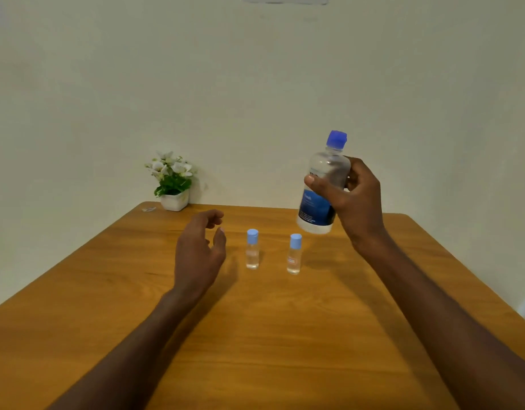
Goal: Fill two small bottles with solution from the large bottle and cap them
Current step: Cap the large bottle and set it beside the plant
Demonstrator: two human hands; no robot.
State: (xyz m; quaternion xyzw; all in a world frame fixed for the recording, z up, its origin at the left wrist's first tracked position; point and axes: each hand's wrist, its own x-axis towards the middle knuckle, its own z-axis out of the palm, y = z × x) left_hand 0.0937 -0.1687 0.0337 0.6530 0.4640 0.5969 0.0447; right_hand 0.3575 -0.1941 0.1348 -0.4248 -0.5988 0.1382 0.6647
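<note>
My right hand (356, 196) grips the large clear bottle (320, 208) around its middle and holds it upright above the table, slightly tilted. It has a dark blue cap and a blue label. Two small clear bottles stand on the wooden table (255, 335), each with a light blue cap on: the left small bottle (252, 253) and the right small bottle (294, 257). The right one stands just below the large bottle's base. My left hand (200, 250) hovers with its fingers apart, a little left of the left small bottle, touching nothing.
A white pot of white flowers (174, 182) stands at the table's far left corner against the pale wall. A small clear scrap (148, 209) lies beside it. The table's edges run diagonally at left and right.
</note>
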